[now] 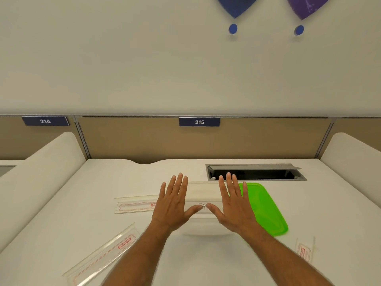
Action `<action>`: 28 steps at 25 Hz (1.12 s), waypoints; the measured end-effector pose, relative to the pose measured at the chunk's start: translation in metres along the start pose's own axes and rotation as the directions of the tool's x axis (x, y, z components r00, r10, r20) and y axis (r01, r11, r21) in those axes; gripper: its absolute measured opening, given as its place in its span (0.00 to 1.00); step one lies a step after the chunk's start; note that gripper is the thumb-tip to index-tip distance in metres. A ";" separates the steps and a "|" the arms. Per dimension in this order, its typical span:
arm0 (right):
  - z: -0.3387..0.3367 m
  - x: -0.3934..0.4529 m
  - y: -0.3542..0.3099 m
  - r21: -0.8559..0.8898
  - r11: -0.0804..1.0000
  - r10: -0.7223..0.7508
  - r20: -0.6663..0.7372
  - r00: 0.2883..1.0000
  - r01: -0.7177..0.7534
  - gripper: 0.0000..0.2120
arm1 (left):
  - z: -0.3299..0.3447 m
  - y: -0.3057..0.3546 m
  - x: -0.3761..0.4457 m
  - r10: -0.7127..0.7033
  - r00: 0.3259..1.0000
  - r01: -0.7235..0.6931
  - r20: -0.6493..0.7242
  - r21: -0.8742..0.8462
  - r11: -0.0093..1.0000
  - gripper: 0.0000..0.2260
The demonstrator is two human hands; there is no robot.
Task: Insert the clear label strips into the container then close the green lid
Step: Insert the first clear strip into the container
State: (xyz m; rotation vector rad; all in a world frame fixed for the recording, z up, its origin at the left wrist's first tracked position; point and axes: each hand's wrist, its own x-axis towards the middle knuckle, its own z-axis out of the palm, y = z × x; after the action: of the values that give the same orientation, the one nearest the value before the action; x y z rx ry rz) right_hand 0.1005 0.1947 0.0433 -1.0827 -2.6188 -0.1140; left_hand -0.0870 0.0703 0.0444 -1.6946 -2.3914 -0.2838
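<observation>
Task barely begun — left hand and right hand spread flat, holding nothing, over clear container at center. Green lid off, right of it. Label strips loose on desk — left, near-left, near-right.

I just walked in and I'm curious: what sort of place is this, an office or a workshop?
Most likely an open-plan office. The white desk backs onto tan partition panels carrying numbered signs, 214 and 215, and a cable hatch is built into the desktop.
</observation>
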 end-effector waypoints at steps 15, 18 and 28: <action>0.002 -0.083 -0.039 0.070 0.996 -0.068 0.106 0.992 0.061 0.43 | -0.010 -0.025 -0.105 -0.074 0.992 0.082 0.101 -0.076 0.994 0.47; 0.006 -0.102 -0.052 0.108 0.988 -0.128 0.136 0.982 0.114 0.42 | -0.010 -0.028 -0.129 -0.073 0.988 0.089 0.135 -0.116 0.989 0.45; -0.009 -0.164 -0.094 0.486 0.869 -0.283 0.344 0.895 0.088 0.30 | -0.013 -0.046 -0.188 0.133 0.933 0.012 0.334 -0.397 0.918 0.29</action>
State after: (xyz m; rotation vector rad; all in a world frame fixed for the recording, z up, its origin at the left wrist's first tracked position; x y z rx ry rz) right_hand 0.1462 0.0154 0.0055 -0.7316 -2.8793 0.7379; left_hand -0.0691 -0.1188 0.0042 -2.1567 -2.6659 -0.5195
